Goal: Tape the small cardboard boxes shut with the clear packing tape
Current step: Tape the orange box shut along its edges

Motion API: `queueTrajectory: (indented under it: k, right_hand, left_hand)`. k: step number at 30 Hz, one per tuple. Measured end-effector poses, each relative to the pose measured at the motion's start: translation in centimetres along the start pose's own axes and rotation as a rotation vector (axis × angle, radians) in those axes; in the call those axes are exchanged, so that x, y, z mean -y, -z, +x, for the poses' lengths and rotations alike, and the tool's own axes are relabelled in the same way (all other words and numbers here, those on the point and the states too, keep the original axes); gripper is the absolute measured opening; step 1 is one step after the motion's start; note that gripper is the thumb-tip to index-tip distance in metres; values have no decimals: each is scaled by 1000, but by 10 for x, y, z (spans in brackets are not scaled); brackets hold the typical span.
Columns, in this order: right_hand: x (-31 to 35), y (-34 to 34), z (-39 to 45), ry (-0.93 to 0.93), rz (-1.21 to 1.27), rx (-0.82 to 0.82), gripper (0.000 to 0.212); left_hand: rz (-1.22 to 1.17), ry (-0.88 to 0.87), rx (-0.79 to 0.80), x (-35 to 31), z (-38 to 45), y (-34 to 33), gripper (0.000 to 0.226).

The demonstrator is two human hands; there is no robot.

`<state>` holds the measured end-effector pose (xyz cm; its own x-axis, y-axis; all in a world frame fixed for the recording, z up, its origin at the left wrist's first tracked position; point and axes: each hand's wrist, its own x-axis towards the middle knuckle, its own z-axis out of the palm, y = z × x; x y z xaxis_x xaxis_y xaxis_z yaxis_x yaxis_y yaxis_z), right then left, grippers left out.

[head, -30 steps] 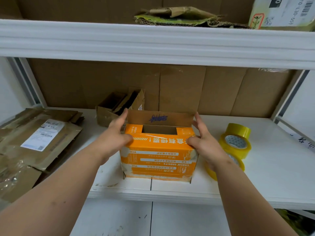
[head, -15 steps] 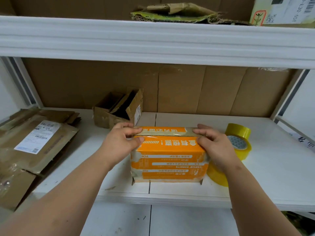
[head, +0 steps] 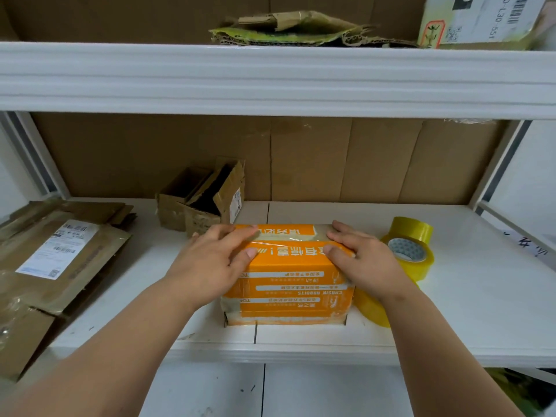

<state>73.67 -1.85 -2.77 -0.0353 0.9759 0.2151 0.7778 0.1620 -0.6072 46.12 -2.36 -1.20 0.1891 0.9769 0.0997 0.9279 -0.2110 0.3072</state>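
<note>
Orange cardboard box (head: 288,284) sits near the front edge of the white shelf (head: 451,326), about midway along it, its top flaps folded down. My left hand (head: 210,263) lies over its left top corner, fingers stretched along the top and thumb on the near face; my right hand (head: 361,260) presses the right top corner the same way, fingers straight. Just beside the box toward the right edge lie two rolls of yellowish packing tape (head: 409,251), one partly under my right wrist. Toward the back of the shelf stands an open brown box (head: 201,203), and flattened cardboard (head: 60,251) is piled at the left edge.
</note>
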Motion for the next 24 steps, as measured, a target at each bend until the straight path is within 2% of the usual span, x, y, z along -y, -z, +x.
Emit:
queueTrajectory:
  k: [4,7,8,10,12,13,16,19,21,24]
  right_hand:
    - [-3,-7,-5,-2,45,6,50]
    - [-1,-12,-10,-18,169,-40,50]
    - [-2,-14,-14,-42,255,-95,50]
    - [-13,-20,-21,-165,426,-314,44]
    - [-32,-22,-26,-337,407,-504,37]
    - [-40,-21,-29,-406,336,-510,35]
    - [-51,-24,-40,-509,70,-273,48]
    - [-55,-33,-46,-461,-312,-28,61]
    - [-55,-38,-46,-424,-527,39,55]
    - [-59,-37,-45,-429,-607,17,42]
  left_hand:
    - [-86,35,-18,-2,-3,-6,49]
    - [-45,42,-62,-6,-4,-9,47]
    - [-12,45,-77,-8,-4,-9,47]
    - [55,49,-87,-14,-3,-6,48]
    - [99,56,-83,-18,-2,-5,50]
    - [119,61,-87,-20,-2,-5,51]
    - [138,69,-134,-25,-5,-8,45]
    - [133,67,-159,-29,-10,-7,33]
    - [145,73,-131,-30,-12,-4,35]
    - [139,83,-103,-32,-15,-1,41]
